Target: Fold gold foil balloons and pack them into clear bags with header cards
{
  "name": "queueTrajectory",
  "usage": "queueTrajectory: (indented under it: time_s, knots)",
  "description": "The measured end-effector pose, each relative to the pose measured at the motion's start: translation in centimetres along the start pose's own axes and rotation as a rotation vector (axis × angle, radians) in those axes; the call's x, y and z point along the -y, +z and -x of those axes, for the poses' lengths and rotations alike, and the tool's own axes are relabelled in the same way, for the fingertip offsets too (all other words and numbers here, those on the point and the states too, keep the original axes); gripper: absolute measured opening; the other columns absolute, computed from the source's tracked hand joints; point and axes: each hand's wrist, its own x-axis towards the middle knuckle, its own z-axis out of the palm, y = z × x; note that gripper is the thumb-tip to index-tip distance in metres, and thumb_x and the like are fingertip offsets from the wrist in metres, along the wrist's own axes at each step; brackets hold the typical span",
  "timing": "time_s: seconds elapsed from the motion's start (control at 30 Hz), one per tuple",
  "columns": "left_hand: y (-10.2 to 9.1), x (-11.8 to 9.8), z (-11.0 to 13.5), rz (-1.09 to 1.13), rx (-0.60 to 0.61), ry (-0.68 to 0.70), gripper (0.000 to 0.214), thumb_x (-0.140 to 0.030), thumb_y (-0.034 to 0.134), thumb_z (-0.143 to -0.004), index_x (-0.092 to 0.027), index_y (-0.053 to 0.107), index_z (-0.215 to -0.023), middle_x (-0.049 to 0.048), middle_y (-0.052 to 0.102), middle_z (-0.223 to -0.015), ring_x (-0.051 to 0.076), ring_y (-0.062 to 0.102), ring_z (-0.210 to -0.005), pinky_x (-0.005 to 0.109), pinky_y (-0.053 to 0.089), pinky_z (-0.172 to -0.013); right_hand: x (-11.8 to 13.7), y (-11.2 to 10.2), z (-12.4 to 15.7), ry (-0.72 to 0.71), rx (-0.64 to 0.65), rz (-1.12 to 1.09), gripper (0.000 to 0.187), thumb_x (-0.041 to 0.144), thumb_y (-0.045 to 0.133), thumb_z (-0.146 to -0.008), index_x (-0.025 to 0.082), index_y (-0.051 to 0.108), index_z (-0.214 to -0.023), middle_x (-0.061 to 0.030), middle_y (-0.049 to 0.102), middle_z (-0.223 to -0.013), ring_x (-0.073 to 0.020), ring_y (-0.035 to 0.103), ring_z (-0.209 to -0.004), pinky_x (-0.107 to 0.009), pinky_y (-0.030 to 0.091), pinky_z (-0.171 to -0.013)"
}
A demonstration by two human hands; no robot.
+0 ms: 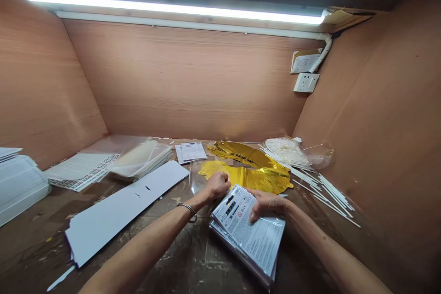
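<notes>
My right hand (268,204) grips a stack of flat clear-plastic packages (250,234), thumb on top. The uppermost has a hang slot and a white card with printed text. The packages lie tilted toward me over the table's front part. My left hand (218,184) is closed at the stack's far left corner, fingers curled; whether something is in them is hidden. Just beyond both hands, shiny gold foil balloons (248,174) are spread flat, with a clear plastic sheet (196,179) at their left.
Long white cards (127,211) lie at left, beside a pile of clear bags (141,158) and printed sheets (82,172). White sticks (330,193) are scattered at right near a bag of sticks (287,151). Small printed cards (193,151) sit behind. Wooden walls enclose the table.
</notes>
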Motion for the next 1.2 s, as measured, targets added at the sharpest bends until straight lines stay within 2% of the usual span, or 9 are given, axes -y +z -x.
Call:
queueTrajectory:
  time_s: [0.1, 0.27, 0.57, 0.7, 0.83, 0.93, 1.0, 1.07, 1.2]
  knots:
    - [-0.2, -0.3, -0.2, -0.016, 0.030, 0.034, 0.024, -0.014, 0.042, -0.060, -0.011, 0.064, -0.071, 0.0044, 0.058, -0.063, 0.012, 0.046, -0.056, 0.021, 0.028, -0.049, 0.2, -0.2, -0.2, 0.014, 0.005, 0.016, 0.069, 0.005, 0.067, -0.047, 0.020, 0.043, -0.110, -0.0048, 0.060, -0.099, -0.0236, 0.057, -0.091, -0.037, 0.047, -0.076]
    - [-0.9, -0.6, -1.1, -0.035, 0.112, 0.084, 0.021, -0.018, 0.045, -0.060, -0.014, 0.065, -0.067, 0.0025, 0.059, -0.060, 0.011, 0.047, -0.053, 0.020, 0.029, -0.047, 0.3, -0.6, -0.7, 0.046, 0.003, 0.039, 0.071, 0.003, 0.068, -0.045, 0.020, 0.044, -0.110, -0.0043, 0.062, -0.096, -0.0238, 0.057, -0.091, -0.037, 0.047, -0.076]
    - [-1.3, -2.1, -0.7, -0.171, 0.026, 0.009, 0.026, -0.015, 0.038, -0.068, -0.013, 0.063, -0.073, 0.0066, 0.060, -0.067, 0.016, 0.054, -0.064, 0.024, 0.034, -0.054, 0.8, -0.5, -1.4, 0.039, 0.075, 0.067, 0.072, 0.003, 0.069, -0.045, 0.022, 0.045, -0.110, -0.0016, 0.062, -0.093, -0.0198, 0.059, -0.084, -0.033, 0.047, -0.075]
    - [-1.6, -3.6, 0.5, -0.230, 0.044, 0.121, 0.023, -0.018, 0.039, -0.072, -0.014, 0.061, -0.075, 0.0095, 0.060, -0.073, 0.019, 0.055, -0.070, 0.028, 0.037, -0.063, 0.7, -0.6, -1.8, 0.068, 0.031, 0.106, 0.070, 0.005, 0.070, -0.046, 0.021, 0.046, -0.109, 0.0000, 0.062, -0.087, -0.0163, 0.060, -0.076, -0.030, 0.048, -0.070]
    - [-2.1, -4.1, 2.8, -0.315, 0.132, 0.332, 0.016, -0.015, 0.043, -0.071, -0.013, 0.059, -0.075, 0.0100, 0.058, -0.074, 0.019, 0.054, -0.066, 0.030, 0.039, -0.064, 0.4, 0.0, -1.4, 0.043, -0.017, 0.099, 0.065, 0.005, 0.069, -0.045, 0.019, 0.049, -0.105, -0.0002, 0.063, -0.084, -0.0153, 0.059, -0.071, -0.028, 0.048, -0.065]
    - [-3.0, -2.4, 5.0, -0.300, 0.043, 0.418, 0.019, -0.019, 0.038, -0.079, -0.013, 0.056, -0.077, 0.0090, 0.057, -0.076, 0.018, 0.053, -0.070, 0.031, 0.041, -0.066, 0.2, 0.7, -0.6, -0.007, -0.063, 0.036, 0.058, 0.006, 0.068, -0.047, 0.016, 0.052, -0.102, -0.0028, 0.063, -0.087, -0.0179, 0.060, -0.077, -0.030, 0.048, -0.067]
    - [-3.6, -0.4, 6.5, -0.150, -0.113, 0.377, 0.019, -0.023, 0.039, -0.080, -0.014, 0.056, -0.085, 0.0095, 0.056, -0.089, 0.019, 0.052, -0.083, 0.031, 0.041, -0.074, 0.1, 1.0, -0.1, -0.009, -0.086, 0.015, 0.054, 0.006, 0.068, -0.047, 0.015, 0.053, -0.098, -0.0043, 0.063, -0.089, -0.0200, 0.060, -0.080, -0.032, 0.048, -0.070]
    - [-3.9, 1.8, 7.7, 0.029, -0.184, 0.356, 0.020, -0.020, 0.041, -0.079, -0.015, 0.054, -0.094, 0.0094, 0.054, -0.102, 0.018, 0.049, -0.096, 0.031, 0.039, -0.083, 0.0, 1.0, 0.1, 0.001, -0.097, 0.013, 0.051, 0.006, 0.067, -0.047, 0.015, 0.054, -0.095, -0.0049, 0.064, -0.089, -0.0211, 0.060, -0.081, -0.033, 0.048, -0.070]
    - [-3.7, 4.6, 8.7, 0.192, 0.050, 0.419, 0.022, -0.017, 0.046, -0.076, -0.017, 0.055, -0.096, 0.0061, 0.055, -0.105, 0.015, 0.048, -0.099, 0.028, 0.036, -0.087, -0.2, 0.6, -0.2, 0.022, -0.087, 0.013, 0.053, 0.006, 0.065, -0.048, 0.015, 0.054, -0.100, -0.0063, 0.065, -0.091, -0.0226, 0.060, -0.082, -0.034, 0.049, -0.070]
